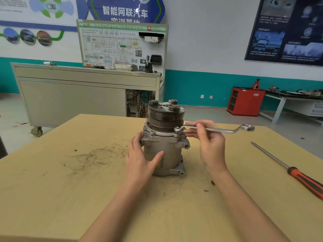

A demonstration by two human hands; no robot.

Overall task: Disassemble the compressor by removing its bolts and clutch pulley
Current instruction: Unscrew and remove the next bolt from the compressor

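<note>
Compressor (164, 154) stands upright mid-table (70, 189), clutch pulley (164, 117) on top. Left hand (141, 159) cups its housing; right hand (209, 145) pinches the wrench (220, 130) close to the flange bolt (176, 129) — poor leverage. Risk: the ring slips off, or the compressor tips.

Single wide-angle view from the head, aimed forward and down across the wooden surface (52, 189) toward a postered wall (201, 41) at 12 o'clock. Near enough to frame the left hand (139, 158) and right hand (211, 145), entering from 6 o'clock, either side of the compressor (167, 154) at centre. Toward 3 o'clock, the offset ring wrench (220, 130); at 4 o'clock, the screwdriver (288, 169), clipped by the frame edge.
</note>
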